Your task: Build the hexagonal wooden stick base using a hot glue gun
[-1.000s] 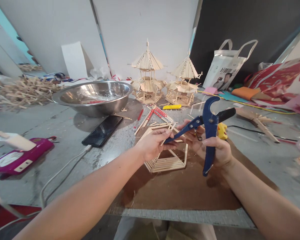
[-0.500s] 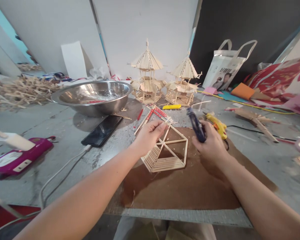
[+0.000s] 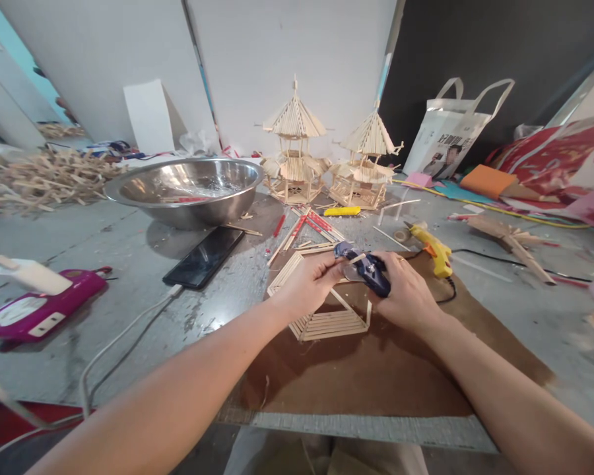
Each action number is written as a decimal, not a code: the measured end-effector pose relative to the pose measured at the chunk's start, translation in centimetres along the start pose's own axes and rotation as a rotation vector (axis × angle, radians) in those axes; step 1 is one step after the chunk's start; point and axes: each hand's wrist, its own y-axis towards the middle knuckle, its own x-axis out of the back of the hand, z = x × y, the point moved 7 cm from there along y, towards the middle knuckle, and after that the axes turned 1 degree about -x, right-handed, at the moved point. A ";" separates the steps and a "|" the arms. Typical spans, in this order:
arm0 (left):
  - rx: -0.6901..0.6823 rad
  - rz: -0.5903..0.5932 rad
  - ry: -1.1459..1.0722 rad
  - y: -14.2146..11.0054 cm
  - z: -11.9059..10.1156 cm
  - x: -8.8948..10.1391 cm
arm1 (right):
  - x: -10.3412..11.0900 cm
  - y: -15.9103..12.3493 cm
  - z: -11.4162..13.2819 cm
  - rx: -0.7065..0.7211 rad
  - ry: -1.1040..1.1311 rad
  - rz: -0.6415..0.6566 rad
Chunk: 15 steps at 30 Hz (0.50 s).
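My right hand (image 3: 410, 295) is closed round a blue cutter (image 3: 367, 267), whose head points left toward my left hand. My left hand (image 3: 309, 280) pinches a thin wooden stick (image 3: 355, 258) and holds its end at the cutter's jaws. Both hands hover over a six-sided frame of wooden sticks (image 3: 327, 322) that lies on a brown board (image 3: 376, 376).
A steel bowl (image 3: 188, 188), a black phone (image 3: 204, 257) and a pink device (image 3: 34, 309) lie to the left. Two stick pagodas (image 3: 297, 155) stand behind, with loose sticks (image 3: 309, 227) before them. A yellow glue gun (image 3: 433, 249) rests to the right, near bags (image 3: 450, 132).
The right hand swung the cutter down from a raised, open position and turned it left. The left hand came back over the frame with a stick that now meets the cutter's jaws.
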 end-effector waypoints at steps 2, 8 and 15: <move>-0.014 0.032 -0.020 0.0 -0.3 -0.4 | 0.0 0.0 0.3 0.007 -0.006 -0.005; 0.005 0.010 -0.039 0.1 -0.4 -0.5 | -0.3 0.0 0.2 -0.012 -0.036 0.019; -0.003 0.002 -0.038 0.1 0.0 -0.5 | -0.5 0.0 -0.1 -0.032 -0.062 0.045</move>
